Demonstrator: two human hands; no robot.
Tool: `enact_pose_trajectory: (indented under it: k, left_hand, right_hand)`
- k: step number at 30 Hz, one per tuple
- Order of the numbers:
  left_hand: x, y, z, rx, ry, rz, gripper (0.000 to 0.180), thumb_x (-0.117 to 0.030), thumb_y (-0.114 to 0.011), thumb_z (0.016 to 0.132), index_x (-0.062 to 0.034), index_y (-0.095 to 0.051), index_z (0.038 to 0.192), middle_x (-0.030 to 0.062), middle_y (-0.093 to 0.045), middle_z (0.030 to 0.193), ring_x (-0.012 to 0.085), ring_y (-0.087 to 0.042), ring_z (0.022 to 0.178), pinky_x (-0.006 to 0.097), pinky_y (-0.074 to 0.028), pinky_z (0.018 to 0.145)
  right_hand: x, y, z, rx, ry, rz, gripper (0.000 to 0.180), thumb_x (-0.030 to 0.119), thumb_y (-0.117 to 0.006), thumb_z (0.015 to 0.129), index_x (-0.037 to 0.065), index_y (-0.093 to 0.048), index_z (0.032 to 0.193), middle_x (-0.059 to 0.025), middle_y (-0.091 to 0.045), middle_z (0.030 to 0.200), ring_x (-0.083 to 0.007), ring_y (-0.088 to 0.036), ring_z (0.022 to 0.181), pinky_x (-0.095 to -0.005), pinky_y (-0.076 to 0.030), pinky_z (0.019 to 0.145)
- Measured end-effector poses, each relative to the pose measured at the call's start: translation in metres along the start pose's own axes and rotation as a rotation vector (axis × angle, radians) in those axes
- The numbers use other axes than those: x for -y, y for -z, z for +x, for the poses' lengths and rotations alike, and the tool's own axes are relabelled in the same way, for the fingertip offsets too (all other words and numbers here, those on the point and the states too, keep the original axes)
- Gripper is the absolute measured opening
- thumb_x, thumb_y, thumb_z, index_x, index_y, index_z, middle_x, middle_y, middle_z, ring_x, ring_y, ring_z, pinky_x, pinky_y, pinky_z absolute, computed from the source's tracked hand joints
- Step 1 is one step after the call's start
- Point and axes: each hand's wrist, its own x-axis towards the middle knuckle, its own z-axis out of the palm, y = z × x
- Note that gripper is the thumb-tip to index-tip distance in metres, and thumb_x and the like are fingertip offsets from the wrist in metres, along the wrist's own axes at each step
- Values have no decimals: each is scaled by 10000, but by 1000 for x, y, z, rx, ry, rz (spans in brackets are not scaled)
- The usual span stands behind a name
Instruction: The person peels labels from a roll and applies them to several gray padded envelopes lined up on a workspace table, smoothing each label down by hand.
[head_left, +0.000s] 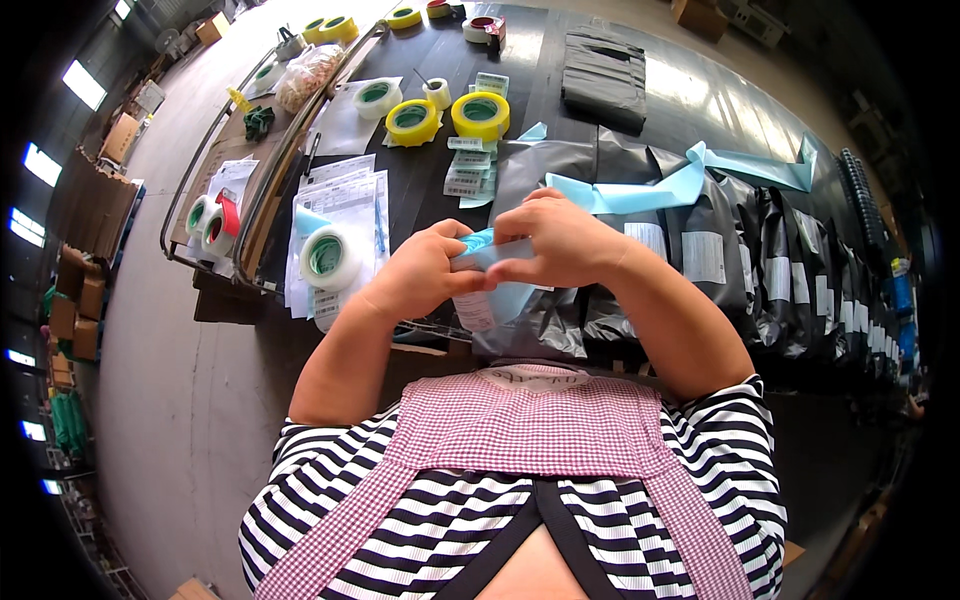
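My left hand is closed around a coil of light blue strip, holding it over the near edge of the table. Thumb and fingers of my right hand pinch the blue material at the coil's right side. A loose length of blue strip runs from beyond my right hand across black plastic mailer bags to the far right. Below my hands hangs a bluish, translucent piece with a white printed label. My fingers partly hide the coil.
Printed sheets and a clear tape roll lie left. Yellow tape rolls and barcode labels are beyond my hands. Labelled black bags line the right; a black stack sits farther back. A metal-railed cart stands left.
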Motion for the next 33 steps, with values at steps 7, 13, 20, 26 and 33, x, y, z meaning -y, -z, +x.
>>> enact_pose_trajectory:
  k: [7, 13, 20, 26, 33]
  left_hand:
    - [-2, -10, -5, -137, -218, -115, 287, -261, -713, 906, 16, -708, 983, 135, -610, 1162, 283, -614, 965, 350, -487, 862]
    - [3, -14, -5, -264, -272, -165, 281, -238, -687, 928, 33, -687, 853, 138, -611, 1128, 288, -612, 925, 362, -481, 817]
    - [17, 2, -7, -179, -170, -255, 289, -268, -668, 952, 16, -720, 958, 97, -604, 1134, 226, -611, 938, 346, -483, 823]
    - [65, 21, -15, -286, -117, -231, 374, -346, -672, 947, 24, -723, 964, 100, -625, 1159, 242, -610, 970, 347, -471, 861]
    - [110, 12, -8, -530, -23, 336, 364, -319, -774, 836, 32, -699, 897, 207, -620, 1206, 400, -628, 993, 430, -509, 866]
  right_hand:
    - [20, -13, -2, -62, -159, 317, 159, 195, -662, 881, 45, -716, 884, -163, -697, 830, -328, -664, 740, -407, -527, 692]
    - [9, -29, -8, -190, -184, 738, 152, 152, -649, 970, 26, -697, 898, 44, -590, 743, -48, -474, 695, -232, -407, 612]
    - [-42, 21, -38, 330, -260, 556, 387, 223, -853, 756, -32, -691, 999, -32, -687, 811, -111, -604, 775, -287, -485, 713]
    - [-56, 50, -85, 51, -547, -3, 258, 47, -768, 723, -3, -724, 972, -169, -698, 798, -266, -652, 726, -378, -521, 712]
    - [-36, 67, -209, -322, -792, -291, 177, 165, -729, 795, 7, -700, 870, -195, -660, 800, -389, -610, 799, -464, -434, 748]
